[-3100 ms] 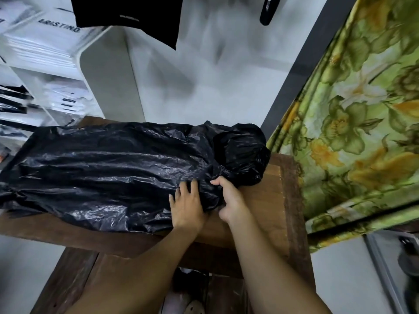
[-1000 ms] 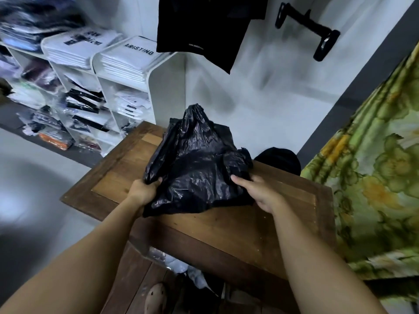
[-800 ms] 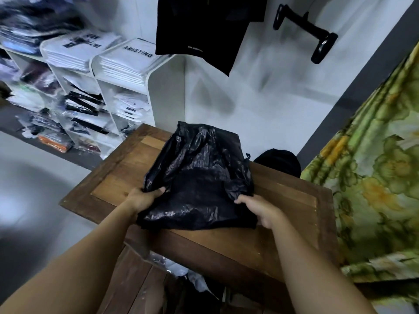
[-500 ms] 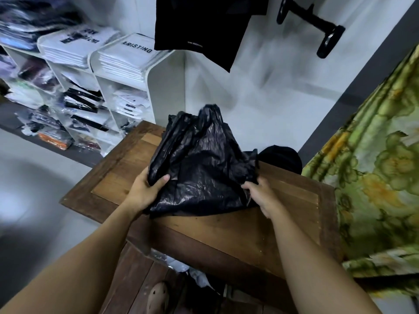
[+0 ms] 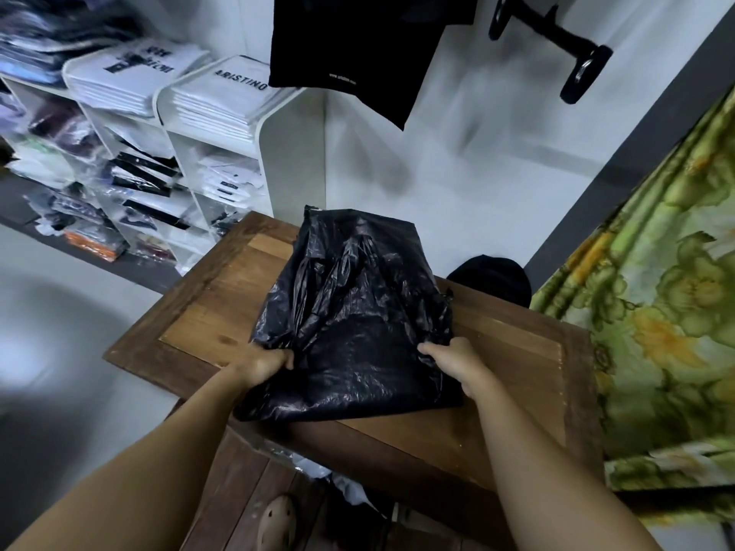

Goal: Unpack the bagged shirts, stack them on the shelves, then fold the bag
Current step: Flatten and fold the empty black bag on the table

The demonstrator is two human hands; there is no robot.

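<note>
Seen from the head camera, one black plastic bag lies flattened and creased in the middle of a wooden table, its near edge reaching the table's front lip at 6 o'clock. The person's left hand grips the bag's edge at 8 o'clock with fingers curled into the film. The right hand pinches the opposite edge at 4 o'clock, fingers bent over a gathered fold. The bag looks empty. By its sheen and wrinkles it should be very light, limp and slick, apt to trap air and spring open, so the side edges and corners are the likely places to hold it while a crease is pressed down. At 10 o'clock, white shelves carry two stacks of packaged white shirts on top, with more packets in the compartments below, too blurred to count. One black garment hangs at 12 o'clock and one floral curtain fills 3 o'clock.
</note>
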